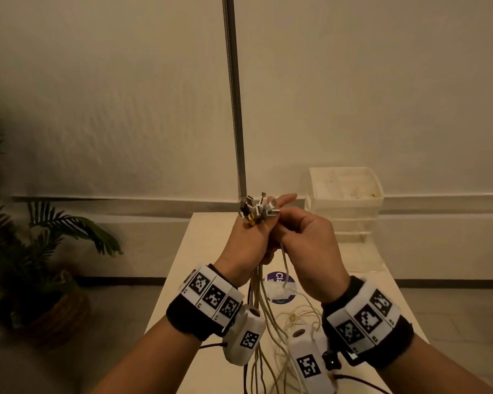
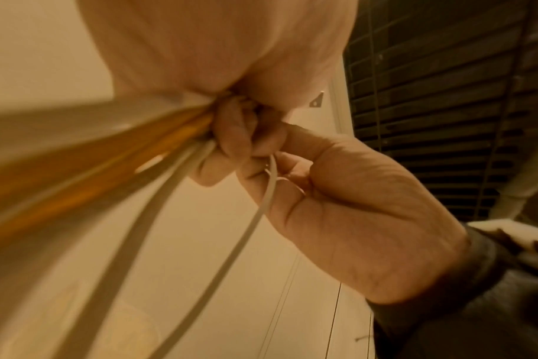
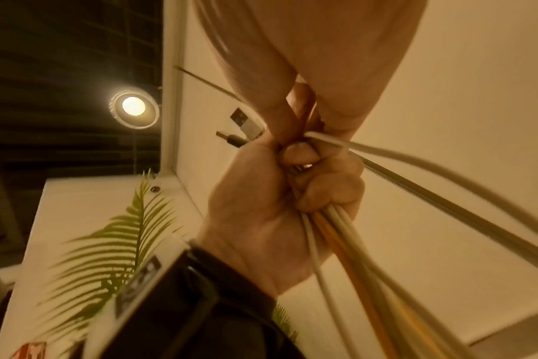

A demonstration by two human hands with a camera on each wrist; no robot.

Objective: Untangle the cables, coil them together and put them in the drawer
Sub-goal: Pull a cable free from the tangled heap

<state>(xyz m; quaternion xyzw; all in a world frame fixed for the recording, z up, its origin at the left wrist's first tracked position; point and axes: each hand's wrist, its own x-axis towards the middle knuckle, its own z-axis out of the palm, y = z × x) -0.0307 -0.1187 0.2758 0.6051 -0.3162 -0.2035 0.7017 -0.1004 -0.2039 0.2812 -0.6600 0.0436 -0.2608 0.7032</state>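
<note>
The person's left hand is fisted around a bundle of thin white and yellow cables, whose metal plug ends fan out above its knuckles; their number cannot be counted. At its 3 o'clock, touching, the right hand pinches one white cable. The strands hang to the white table. One translucent plastic drawer unit stands at 2 o'clock.

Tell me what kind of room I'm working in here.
Probably an indoor recording space: a narrow white table against plain cream walls, a clear plastic drawer unit, and a green potted palm on the floor.
</note>
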